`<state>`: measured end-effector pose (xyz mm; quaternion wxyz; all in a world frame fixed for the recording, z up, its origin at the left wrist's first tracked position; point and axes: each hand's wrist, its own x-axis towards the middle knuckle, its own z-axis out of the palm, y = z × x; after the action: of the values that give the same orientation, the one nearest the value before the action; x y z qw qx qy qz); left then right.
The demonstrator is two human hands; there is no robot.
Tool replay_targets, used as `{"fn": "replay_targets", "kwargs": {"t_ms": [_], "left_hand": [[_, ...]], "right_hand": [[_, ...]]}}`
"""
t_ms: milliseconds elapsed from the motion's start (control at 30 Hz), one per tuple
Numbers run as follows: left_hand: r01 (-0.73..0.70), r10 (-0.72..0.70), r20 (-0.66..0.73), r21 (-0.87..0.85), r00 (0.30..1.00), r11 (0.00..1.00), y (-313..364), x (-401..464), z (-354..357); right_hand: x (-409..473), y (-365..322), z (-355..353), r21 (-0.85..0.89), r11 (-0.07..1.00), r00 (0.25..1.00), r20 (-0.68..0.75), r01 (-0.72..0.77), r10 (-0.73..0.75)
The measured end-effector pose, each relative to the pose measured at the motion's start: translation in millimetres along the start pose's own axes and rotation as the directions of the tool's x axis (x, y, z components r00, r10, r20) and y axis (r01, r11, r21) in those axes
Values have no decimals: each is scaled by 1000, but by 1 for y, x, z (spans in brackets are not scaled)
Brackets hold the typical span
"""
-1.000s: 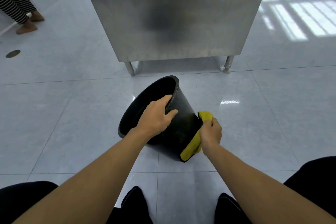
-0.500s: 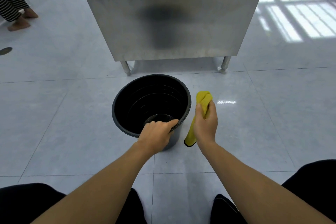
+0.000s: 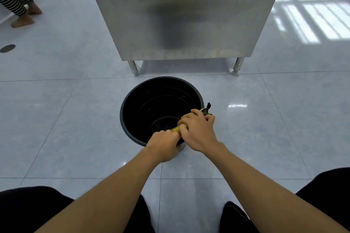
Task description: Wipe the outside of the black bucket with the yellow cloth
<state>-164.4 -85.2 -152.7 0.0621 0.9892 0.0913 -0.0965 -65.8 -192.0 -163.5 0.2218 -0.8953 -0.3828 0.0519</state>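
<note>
Head view: the bucket stands upright on the pale tiled floor, its round mouth open toward the camera. Inside it shows only dark ringed walls and a dark round bottom; no contents can be made out. Its ribbed rim runs along the near left edge, and a small black lug sticks out from the rim on the right side.

Both hands meet at the bucket's near rim. The left hand is clenched over the near edge of the rim, knuckles up, with its fingers curled out of sight; what exactly they clasp cannot be told. The right hand lies over the rim just right of it, touching the left, its fingers bent and closed on the cloth. Only small yellow bits of the cloth show: one between the two hands over the bucket's mouth, another at the right hand's far edge near the lug. The rest is hidden beneath the hand, so whether it lies on the outer wall or the rim cannot be told.

Beyond the bucket stands a steel cabinet on short legs, close to its far side but apart from it. At the far left are another person's feet beneath striped trousers, and a round floor drain. Window light reflects on the tiles at right. The wearer's dark-clad knees fill the bottom corners.
</note>
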Motion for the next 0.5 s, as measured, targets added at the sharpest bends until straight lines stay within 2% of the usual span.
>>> {"fn": "replay_targets", "kwargs": {"t_ms": [100,233,300,400,500], "left_hand": [[9,-6,39,-71,999,997,-4,0,1],[37,-19,96,-190,995,981,-10,0,2],[51,-7,185,-236,983,970,-14,0,-2],[78,40,329,-338,943,938,-19,-3,-15],[84,41,329,-355,943,931,-20,-3,-34]], "right_hand": [[0,0,-2,-69,998,1000,4,14,-14],[-8,3,8,-19,1000,989,-145,-1,-2],[-10,3,10,-20,1000,983,-183,-19,15],[-11,-3,5,-72,996,988,-147,-53,42],[-10,-11,-7,-116,990,994,-78,-79,70]]}}
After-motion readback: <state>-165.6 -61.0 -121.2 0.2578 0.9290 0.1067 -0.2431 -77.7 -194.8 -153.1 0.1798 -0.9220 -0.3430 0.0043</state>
